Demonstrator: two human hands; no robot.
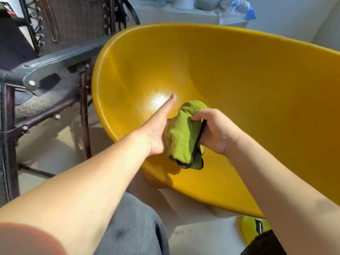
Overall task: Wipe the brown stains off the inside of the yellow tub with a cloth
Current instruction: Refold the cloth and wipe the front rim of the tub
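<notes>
While the right hand [214, 129] curls its fingers tight around a bunched green cloth [184, 137], the left hand [158, 131] lies flat against the cloth's left side, fingers straight and together, tips pointing far into the yellow tub [239, 74]. Both hands hover over the tub's near inner wall. A bright glare patch shines just beyond the left fingertips. A dark folding chair [55, 57] stands left of the tub.
</notes>
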